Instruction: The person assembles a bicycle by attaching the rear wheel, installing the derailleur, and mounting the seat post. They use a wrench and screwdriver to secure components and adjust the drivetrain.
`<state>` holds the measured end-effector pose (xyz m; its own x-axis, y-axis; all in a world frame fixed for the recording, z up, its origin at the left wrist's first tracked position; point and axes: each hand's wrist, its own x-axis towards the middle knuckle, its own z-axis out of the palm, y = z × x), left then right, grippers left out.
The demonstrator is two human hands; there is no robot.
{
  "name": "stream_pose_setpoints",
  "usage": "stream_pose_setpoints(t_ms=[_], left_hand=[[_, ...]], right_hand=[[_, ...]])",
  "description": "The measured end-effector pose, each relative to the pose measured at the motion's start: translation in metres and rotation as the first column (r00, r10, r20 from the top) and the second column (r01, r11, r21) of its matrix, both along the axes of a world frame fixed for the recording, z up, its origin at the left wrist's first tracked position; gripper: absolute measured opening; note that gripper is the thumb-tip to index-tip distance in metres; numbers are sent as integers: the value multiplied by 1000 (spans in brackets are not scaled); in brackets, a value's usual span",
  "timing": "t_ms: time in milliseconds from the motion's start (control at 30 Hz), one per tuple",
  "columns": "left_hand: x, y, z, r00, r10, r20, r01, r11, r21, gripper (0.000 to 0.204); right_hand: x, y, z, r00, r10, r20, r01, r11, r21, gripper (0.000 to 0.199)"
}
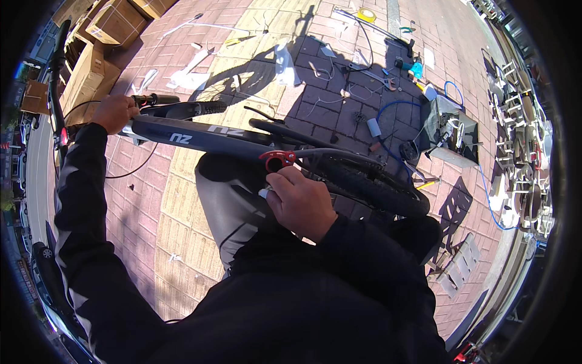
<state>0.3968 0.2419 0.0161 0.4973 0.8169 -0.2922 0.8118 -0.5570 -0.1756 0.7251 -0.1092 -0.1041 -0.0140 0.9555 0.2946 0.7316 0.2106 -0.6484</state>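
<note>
One bike frame [194,135] lies across the near middle, seemingly leaned on the leg [227,200] for steadiness; left hand [115,114] closed on its left end, right hand [301,203] curled at the red clamp [288,158], hold unclear

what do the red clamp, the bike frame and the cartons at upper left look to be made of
Red clamp: probably anodised metal, from its shiny, even red colour.
Bike frame: likely painted metal, though carbon is possible; the dark grey tube looks smooth with a soft sheen.
Cartons: apparently matte brown cardboard, with flat panels and crisp edges.
</note>
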Motion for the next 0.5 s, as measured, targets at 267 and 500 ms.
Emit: stream_pose_setpoints(t_ms=[267,500], left_hand=[[-3,4,-13,996,87,-22,-85,995,61,29],[-5,5,-27,999,4,-49,7,975,222,27]], right_hand=[[-5,-77,-55,997,45,60,-18,920,-392,21],[-26,-22,-67,991,-100,93,121,960,-253,32]])
